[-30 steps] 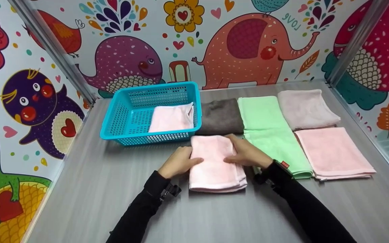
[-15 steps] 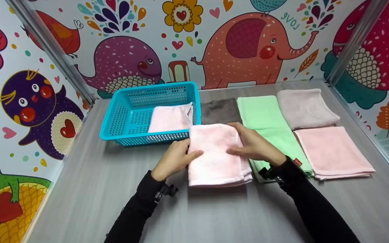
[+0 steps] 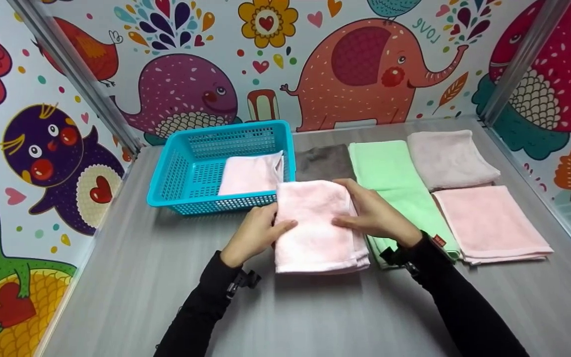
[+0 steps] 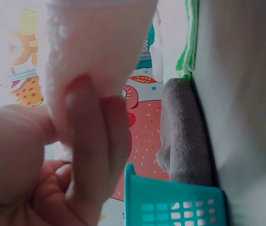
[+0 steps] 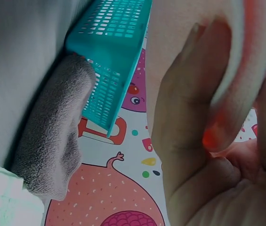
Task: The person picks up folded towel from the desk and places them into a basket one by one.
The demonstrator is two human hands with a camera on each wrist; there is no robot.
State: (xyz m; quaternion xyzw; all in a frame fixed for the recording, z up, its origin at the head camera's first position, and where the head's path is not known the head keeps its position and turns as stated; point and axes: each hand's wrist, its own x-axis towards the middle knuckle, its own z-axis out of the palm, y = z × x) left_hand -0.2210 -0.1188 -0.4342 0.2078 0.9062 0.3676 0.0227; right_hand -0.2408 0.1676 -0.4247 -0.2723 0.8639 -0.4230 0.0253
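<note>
A folded pale pink towel point(image 3: 315, 243) is held up off the table between both hands. My left hand point(image 3: 253, 235) pinches its left edge, thumb on top and fingers beneath, as the left wrist view of the towel point(image 4: 100, 42) confirms. At the opposite edge my right hand point(image 3: 379, 213) grips it the same way; in the right wrist view the fingers point(image 5: 189, 94) lie along its underside. Just behind the towel stands a blue plastic basket point(image 3: 166, 201), with another folded pink towel point(image 3: 251, 174) lying in its right part.
Behind the held towel lies a dark grey towel point(image 3: 325, 161), partly covered from view. To its right are folded green towels point(image 3: 382, 163), a greyish-pink towel point(image 3: 451, 158) and a pink towel point(image 3: 493, 223). Printed wall panels point(image 3: 265, 74) bound the grey table point(image 3: 132, 287).
Both hands have lifted the pink towel off the table and slightly toward the back. Over the last half second it has hardly moved.
</note>
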